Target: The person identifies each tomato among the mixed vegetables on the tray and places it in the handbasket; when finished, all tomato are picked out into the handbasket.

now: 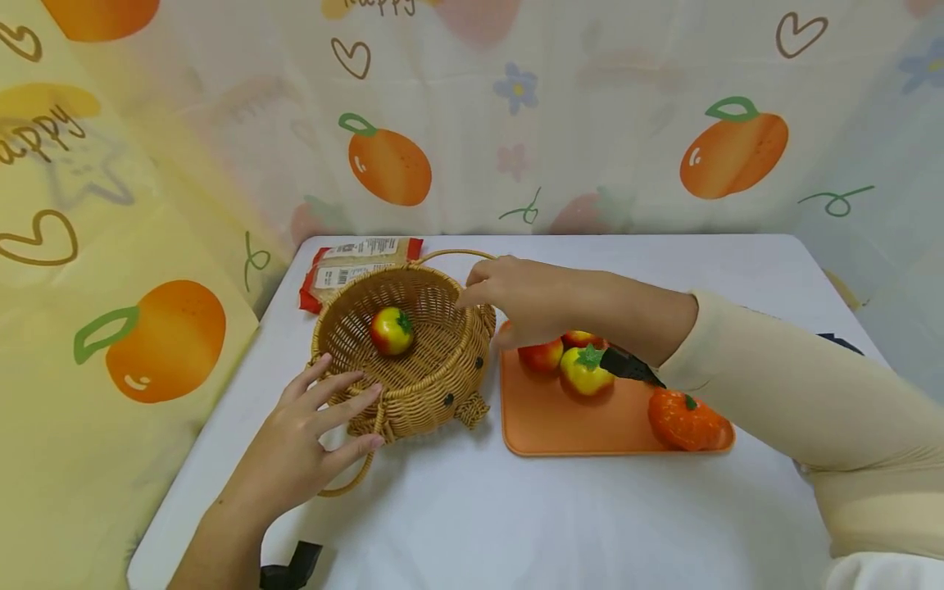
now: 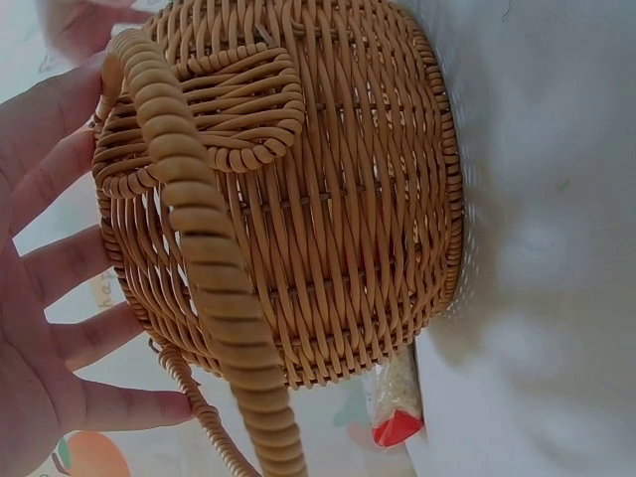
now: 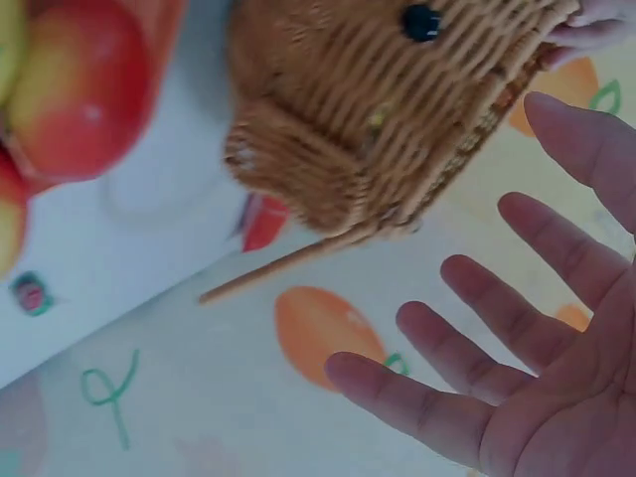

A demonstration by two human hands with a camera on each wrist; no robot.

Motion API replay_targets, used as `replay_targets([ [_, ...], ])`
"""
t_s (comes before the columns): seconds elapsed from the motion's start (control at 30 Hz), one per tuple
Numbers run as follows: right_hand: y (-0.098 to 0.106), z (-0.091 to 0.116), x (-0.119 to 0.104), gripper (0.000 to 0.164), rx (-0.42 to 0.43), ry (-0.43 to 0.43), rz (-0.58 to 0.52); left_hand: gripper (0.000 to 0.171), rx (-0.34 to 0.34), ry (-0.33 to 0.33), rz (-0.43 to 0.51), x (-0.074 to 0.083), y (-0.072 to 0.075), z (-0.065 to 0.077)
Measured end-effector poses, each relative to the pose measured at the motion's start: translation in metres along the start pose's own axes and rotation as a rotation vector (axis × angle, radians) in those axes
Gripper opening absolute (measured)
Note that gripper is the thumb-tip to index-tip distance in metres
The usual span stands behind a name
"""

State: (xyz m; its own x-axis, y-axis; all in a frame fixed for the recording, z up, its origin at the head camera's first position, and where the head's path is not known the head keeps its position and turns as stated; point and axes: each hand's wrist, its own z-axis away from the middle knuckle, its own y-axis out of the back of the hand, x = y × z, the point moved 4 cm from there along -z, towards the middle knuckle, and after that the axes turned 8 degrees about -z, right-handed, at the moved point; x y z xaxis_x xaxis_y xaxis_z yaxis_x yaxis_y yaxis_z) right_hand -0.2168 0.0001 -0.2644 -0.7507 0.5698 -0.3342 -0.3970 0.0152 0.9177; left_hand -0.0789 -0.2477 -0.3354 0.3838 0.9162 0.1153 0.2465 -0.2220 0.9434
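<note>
As the left hand [image 1: 310, 434] touches the basket [image 1: 424, 403], the right hand [image 1: 516, 297] hovers

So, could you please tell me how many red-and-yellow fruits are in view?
4 visible: one fruit inside the wicker basket, and three fruits clustered on the orange tray; the right forearm may hide more.

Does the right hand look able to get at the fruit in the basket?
Probably yes: the right hand looks empty beside the basket, whose top is open, and nothing covers the fruit inside.
</note>
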Motion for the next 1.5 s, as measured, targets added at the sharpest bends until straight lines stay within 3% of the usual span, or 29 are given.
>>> replay_targets([
  [0.4,-0.029,0.037,0.048,0.054,0.005,-0.093,-0.021,0.057,-0.002,0.013,0.01,0.0,0.001,0.001],
  [0.8,-0.063,0.068,0.083,0.054,-0.019,-0.275,-0.14,0.057,0.017,-0.006,0.004,0.002,0.002,-0.001],
  [1.0,-0.075,0.071,0.09,0.055,-0.017,-0.311,-0.114,0.057,0.002,0.008,0.001,0.001,0.002,0.0],
  [1.23,-0.086,0.071,0.09,0.05,0.025,-0.262,-0.098,0.057,0.002,0.01,-0.003,0.001,0.001,0.0],
  [1.5,-0.094,0.07,0.088,0.052,0.021,-0.284,-0.098,0.058,0.025,-0.004,0.001,0.001,0.001,0.001],
])
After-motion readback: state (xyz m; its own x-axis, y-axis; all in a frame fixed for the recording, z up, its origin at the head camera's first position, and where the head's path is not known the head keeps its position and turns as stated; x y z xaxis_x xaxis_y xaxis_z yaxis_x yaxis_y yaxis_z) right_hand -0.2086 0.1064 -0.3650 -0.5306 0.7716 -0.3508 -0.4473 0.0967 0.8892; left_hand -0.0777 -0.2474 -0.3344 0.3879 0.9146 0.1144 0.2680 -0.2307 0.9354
